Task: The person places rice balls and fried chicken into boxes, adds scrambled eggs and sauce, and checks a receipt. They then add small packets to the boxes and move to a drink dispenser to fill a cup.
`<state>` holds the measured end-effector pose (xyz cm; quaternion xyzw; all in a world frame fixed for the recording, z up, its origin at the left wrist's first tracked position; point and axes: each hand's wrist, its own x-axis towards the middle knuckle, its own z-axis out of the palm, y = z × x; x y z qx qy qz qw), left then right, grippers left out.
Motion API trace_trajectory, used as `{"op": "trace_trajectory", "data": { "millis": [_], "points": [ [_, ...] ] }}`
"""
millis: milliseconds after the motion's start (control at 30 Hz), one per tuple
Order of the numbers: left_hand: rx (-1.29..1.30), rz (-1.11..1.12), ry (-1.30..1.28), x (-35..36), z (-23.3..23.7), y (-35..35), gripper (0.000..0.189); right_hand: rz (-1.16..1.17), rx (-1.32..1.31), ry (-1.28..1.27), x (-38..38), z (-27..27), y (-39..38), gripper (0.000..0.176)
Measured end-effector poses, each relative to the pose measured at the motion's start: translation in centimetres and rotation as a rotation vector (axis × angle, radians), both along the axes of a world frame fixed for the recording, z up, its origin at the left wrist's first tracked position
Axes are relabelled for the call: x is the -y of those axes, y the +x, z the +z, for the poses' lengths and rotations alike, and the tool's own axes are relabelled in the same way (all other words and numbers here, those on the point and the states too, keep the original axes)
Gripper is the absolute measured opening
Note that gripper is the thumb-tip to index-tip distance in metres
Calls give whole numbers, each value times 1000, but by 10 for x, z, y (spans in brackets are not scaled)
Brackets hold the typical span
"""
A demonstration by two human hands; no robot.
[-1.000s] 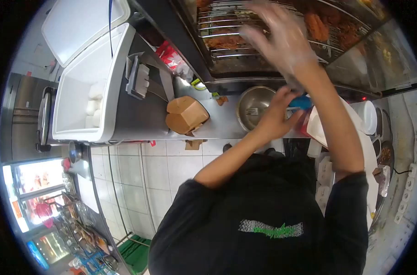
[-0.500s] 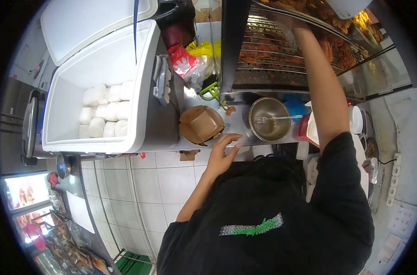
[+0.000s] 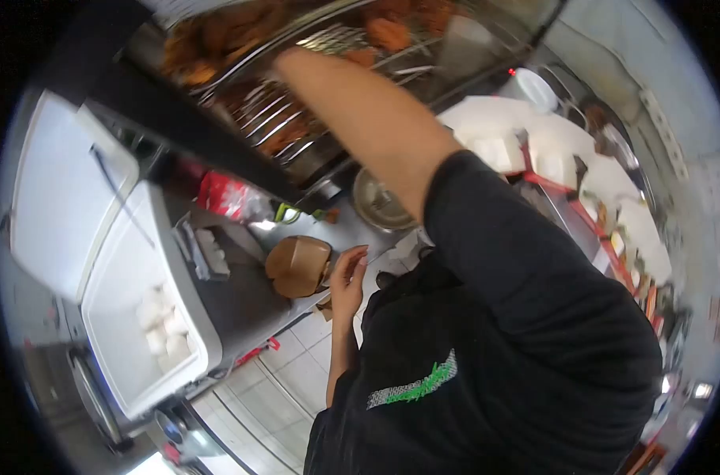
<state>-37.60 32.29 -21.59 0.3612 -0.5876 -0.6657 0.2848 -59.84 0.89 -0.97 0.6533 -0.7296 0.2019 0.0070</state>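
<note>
Green print [image 3: 411, 385] on the black shirt is unreadable. A closed brown cardboard box [image 3: 299, 267] is seen just beside the slack, empty left hand [image 3: 346, 279]; the right hand's [image 3: 287, 55] grip cannot be told.

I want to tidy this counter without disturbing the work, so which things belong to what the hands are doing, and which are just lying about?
In use: fried pieces on the rack, reached by the right arm; brown box beside the left hand.
Lying about: metal bowl, white cooler, red bag.
</note>
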Motion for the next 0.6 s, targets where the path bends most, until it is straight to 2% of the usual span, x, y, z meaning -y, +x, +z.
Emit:
{"op": "trace_trajectory", "data": {
  "millis": [100, 367, 400, 500, 600],
  "points": [
    [-34, -65, -39, 0, 4, -7, 22, 7, 89, 47, 0, 1, 1, 70],
    [-62, -62, 68, -6, 25, -27, 25, 69, 321, 131, 2, 1, 11, 74],
    [163, 28, 115, -13, 42, -29, 27, 76, 353, 133, 5, 0, 7, 74],
    [114, -50, -317, -19, 30, -36, 29, 63, 417, 150, 4, 3, 6, 75],
    [320, 81, 208, -33, 54, -52, 42, 105, 544, 194, -6, 6, 22, 77]
  ]
}}
